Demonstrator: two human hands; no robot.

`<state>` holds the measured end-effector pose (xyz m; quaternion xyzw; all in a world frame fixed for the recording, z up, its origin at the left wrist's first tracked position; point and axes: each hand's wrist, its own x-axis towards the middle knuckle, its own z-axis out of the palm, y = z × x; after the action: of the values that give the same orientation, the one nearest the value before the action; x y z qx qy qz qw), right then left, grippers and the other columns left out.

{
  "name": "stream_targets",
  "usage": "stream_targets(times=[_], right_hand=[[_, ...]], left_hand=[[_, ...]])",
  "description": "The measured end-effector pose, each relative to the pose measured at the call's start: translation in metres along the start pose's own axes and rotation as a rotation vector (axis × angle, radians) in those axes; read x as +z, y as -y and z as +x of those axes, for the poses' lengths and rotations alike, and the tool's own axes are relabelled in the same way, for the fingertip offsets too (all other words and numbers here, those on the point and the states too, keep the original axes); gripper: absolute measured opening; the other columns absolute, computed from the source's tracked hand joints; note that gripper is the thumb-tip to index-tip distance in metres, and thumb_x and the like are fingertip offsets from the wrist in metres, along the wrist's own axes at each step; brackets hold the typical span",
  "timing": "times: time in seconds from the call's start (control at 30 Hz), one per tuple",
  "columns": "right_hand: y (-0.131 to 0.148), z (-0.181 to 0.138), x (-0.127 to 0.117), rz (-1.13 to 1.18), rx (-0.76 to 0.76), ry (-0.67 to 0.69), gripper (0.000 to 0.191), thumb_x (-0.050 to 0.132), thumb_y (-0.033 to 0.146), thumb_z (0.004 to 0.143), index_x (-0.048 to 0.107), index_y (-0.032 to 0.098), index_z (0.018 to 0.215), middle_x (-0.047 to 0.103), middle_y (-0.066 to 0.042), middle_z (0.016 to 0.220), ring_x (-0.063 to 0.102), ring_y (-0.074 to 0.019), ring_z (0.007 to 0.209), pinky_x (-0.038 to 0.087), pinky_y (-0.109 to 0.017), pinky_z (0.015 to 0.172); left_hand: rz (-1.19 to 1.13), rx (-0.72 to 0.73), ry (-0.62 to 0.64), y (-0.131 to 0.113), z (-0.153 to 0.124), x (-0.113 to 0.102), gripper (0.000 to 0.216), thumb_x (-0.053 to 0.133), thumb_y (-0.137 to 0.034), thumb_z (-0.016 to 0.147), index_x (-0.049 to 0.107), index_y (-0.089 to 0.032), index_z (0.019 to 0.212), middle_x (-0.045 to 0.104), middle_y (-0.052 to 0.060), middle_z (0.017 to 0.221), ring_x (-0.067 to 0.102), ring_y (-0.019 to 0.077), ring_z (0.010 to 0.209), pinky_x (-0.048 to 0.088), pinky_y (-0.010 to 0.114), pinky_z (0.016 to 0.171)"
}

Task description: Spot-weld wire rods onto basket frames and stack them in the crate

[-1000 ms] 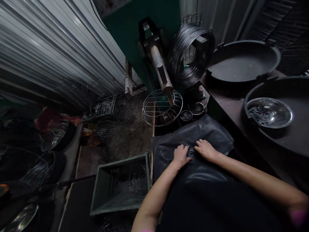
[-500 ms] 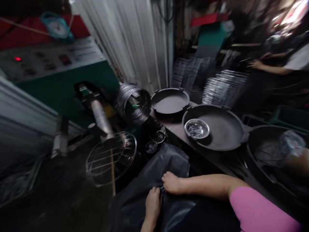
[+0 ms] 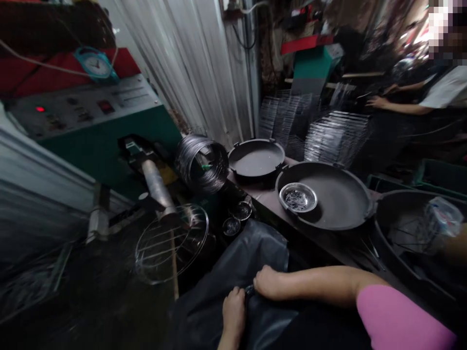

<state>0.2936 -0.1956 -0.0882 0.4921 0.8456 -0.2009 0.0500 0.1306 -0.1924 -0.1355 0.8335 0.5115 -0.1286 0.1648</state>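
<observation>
My left hand (image 3: pixel 233 311) and my right hand (image 3: pixel 268 283) meet on a black plastic sheet (image 3: pixel 237 262) spread over my lap. Between the fingers of both hands sits a small dark bundle of wire pieces (image 3: pixel 249 290), mostly hidden by the fingers. Ahead on the left, a round wire rack (image 3: pixel 171 243) rests under the metal arm (image 3: pixel 155 184) of a green machine (image 3: pixel 95 141). A coil of wire (image 3: pixel 200 163) stands beside it.
Three wide black pans (image 3: pixel 328 194) line the bench on the right; one holds a steel bowl (image 3: pixel 298 197) of small wire bits. Two small bowls (image 3: pixel 237 218) sit near the sheet. Stacks of wire racks (image 3: pixel 335 136) stand behind. Another person (image 3: pixel 419 102) works at the far right.
The view swung from the floor and crate on the left up and to the right toward the bench. My hands stayed together on the sheet, holding the small wire bundle.
</observation>
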Motion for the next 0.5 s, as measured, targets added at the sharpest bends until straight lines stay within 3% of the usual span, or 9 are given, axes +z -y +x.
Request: stream_targets(times=[0.1,0.2,0.27,0.33,0.4,0.5], right_hand=[[-0.017,-0.008,-0.012,0.130,0.072,0.068,0.017,0.051,0.007,0.069,0.062,0.018,0.077,0.066,-0.006,0.066,0.059,-0.0193,0.057,0.041,-0.029,0.049],[-0.033,-0.006,-0.014,0.341,0.006,0.116,0.014,0.044,0.013,0.076,0.057,0.016,0.081,0.063,-0.004,0.071,0.056,-0.0138,0.058,0.041,-0.024,0.052],[-0.037,-0.002,-0.011,0.883,0.069,0.185,0.011,0.047,0.025,0.077,0.054,0.016,0.079,0.056,0.001,0.062,0.049,-0.0104,0.051,0.038,-0.023,0.051],[-0.032,-0.001,-0.008,1.282,0.130,0.265,0.018,0.054,0.034,0.073,0.053,0.016,0.077,0.053,0.003,0.062,0.042,-0.0075,0.047,0.034,-0.021,0.048],[-0.023,-0.001,-0.004,1.517,0.171,0.325,0.027,0.063,0.038,0.066,0.053,0.016,0.077,0.052,0.003,0.065,0.037,-0.0052,0.046,0.029,-0.021,0.045],[-0.010,0.002,0.001,1.676,0.206,0.381,0.036,0.071,0.039,0.059,0.056,0.014,0.079,0.051,0.003,0.065,0.031,-0.0029,0.044,0.023,-0.020,0.042]], left_hand=[[-0.073,0.008,0.003,-0.006,-0.005,-0.013,0.026,0.038,-0.016,0.086,0.064,-0.017,0.091,0.062,0.009,0.097,0.057,0.0196,0.093,0.041,0.029,0.080],[-0.311,0.014,-0.033,0.001,-0.005,-0.021,0.021,0.051,-0.023,0.081,0.063,-0.017,0.097,0.061,0.010,0.103,0.054,0.0213,0.099,0.040,0.032,0.086],[-0.649,-0.015,-0.104,0.010,-0.006,-0.023,0.032,0.058,-0.026,0.077,0.061,-0.016,0.107,0.061,0.009,0.103,0.054,0.0194,0.096,0.040,0.031,0.087],[-1.075,-0.033,-0.081,0.016,-0.009,-0.025,0.043,0.063,-0.030,0.073,0.059,-0.014,0.113,0.062,0.008,0.097,0.057,0.0166,0.087,0.042,0.029,0.082],[-1.451,-0.043,-0.006,0.018,-0.014,-0.028,0.051,0.067,-0.033,0.069,0.058,-0.013,0.115,0.062,0.005,0.089,0.057,0.0129,0.075,0.044,0.026,0.074],[-1.778,-0.065,0.066,0.015,-0.019,-0.032,0.055,0.075,-0.030,0.061,0.061,-0.012,0.111,0.061,0.003,0.080,0.055,0.0091,0.066,0.043,0.023,0.068]])
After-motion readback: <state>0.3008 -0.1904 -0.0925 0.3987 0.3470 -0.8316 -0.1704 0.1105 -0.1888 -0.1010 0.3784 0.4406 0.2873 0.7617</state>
